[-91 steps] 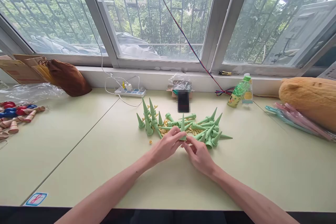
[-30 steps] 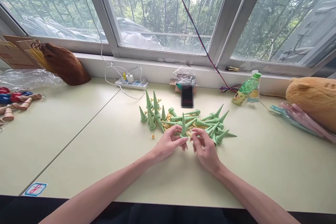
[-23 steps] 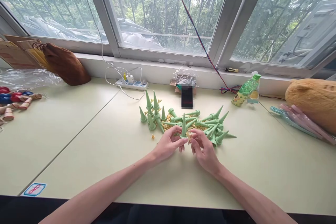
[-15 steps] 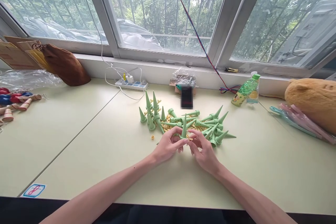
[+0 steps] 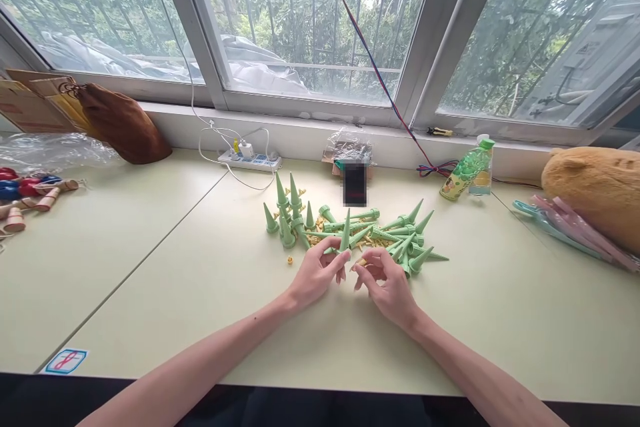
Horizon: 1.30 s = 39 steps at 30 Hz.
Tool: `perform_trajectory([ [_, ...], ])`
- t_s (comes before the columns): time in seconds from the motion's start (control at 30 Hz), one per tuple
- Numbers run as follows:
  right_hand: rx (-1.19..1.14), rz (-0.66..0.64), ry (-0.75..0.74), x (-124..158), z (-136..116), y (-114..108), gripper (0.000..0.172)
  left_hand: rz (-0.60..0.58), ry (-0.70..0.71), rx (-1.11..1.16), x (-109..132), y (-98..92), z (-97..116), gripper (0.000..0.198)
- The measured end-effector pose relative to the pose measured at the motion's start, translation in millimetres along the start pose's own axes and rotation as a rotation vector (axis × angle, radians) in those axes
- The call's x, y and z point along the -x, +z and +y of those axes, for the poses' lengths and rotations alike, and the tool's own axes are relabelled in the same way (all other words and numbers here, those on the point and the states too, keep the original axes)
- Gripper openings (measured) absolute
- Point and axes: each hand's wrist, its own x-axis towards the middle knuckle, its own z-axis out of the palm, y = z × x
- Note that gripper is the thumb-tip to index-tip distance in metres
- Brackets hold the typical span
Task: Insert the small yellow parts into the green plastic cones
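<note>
Held point up in my left hand (image 5: 315, 275) is a green plant watering spike (image 5: 345, 230); its cap end is mostly hidden by the fingers. My right hand (image 5: 393, 285), just to the right and a little apart from it, pinches a small yellow valve piece (image 5: 362, 261), partly covered by the fingertips. Behind both hands lies a pile of green spikes (image 5: 405, 240) with many small yellow pieces (image 5: 314, 239) among them. Several spikes with yellow valves (image 5: 293, 192) stand upright at the pile's left. One loose yellow piece (image 5: 290, 260) rests left of my left hand.
At the back stand a black pixelated device (image 5: 355, 185), a white power strip (image 5: 250, 161) with cables, and a green bottle (image 5: 465, 170). A brown bag (image 5: 123, 123) and wooden toys (image 5: 47, 199) are left; a plush toy (image 5: 595, 190) sits right.
My right hand has drawn away from the spike, with the small yellow piece between its fingertips. The spike in my left hand has shifted slightly left and up.
</note>
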Motion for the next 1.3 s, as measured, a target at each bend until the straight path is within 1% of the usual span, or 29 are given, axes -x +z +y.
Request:
perform_trajectory([
  [0.3, 0.029, -0.011, -0.02, -1, 3, -1, 0.015, 0.013, 0.017, 0.034, 2, 0.1, 4, 0.033],
  [0.43, 0.039, -0.001, -0.046, 0, 1, -1, 0.015, 0.011, -0.013, 0.09, 1, -0.1, 5, 0.031],
  [0.53, 0.028, 0.036, -0.059, 0, -1, -2, 0.016, -0.019, -0.037, 0.143, 1, -1.3, 3, 0.034],
  [0.63, 0.02, 0.106, -0.091, 0, -1, -3, 0.016, -0.032, -0.048, 0.16, 1, -2.1, 2, 0.036],
  [0.77, 0.003, 0.19, -0.101, 1, 2, -3, 0.016, -0.041, -0.037, 0.161, 0, -0.2, 4, 0.033],
  [0.9, -0.021, 0.23, -0.087, 1, 5, -4, 0.015, -0.076, -0.024, 0.135, 0, 2.0, 2, 0.032],
  [1.1, -0.032, 0.23, -0.059, 0, 6, -5, 0.015, -0.117, -0.023, 0.058, 1, 1.3, -5, 0.031],
  [1.3, -0.05, 0.225, -0.053, 0, 5, -5, 0.015, -0.13, -0.02, 0.035, 2, 1.5, -5, 0.028],
])
